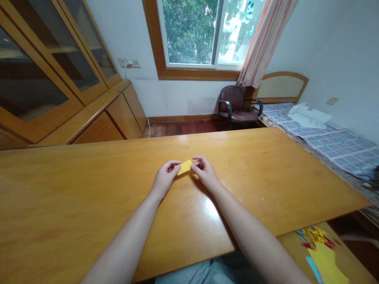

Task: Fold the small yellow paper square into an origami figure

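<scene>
A small yellow piece of folded paper (185, 167) is held just above the middle of the wooden table (89, 197). My left hand (164, 177) pinches its left end with curled fingers. On the other side, my right hand (204, 171) pinches its right end. Both forearms reach in from the near edge of the table.
A low stool or board at the lower right carries coloured paper sheets and folded pieces (321, 248). A bed with a checked cover (331, 142) runs along the right. A dark office chair (237, 104) stands under the window. Wooden cabinets (59, 90) line the left wall.
</scene>
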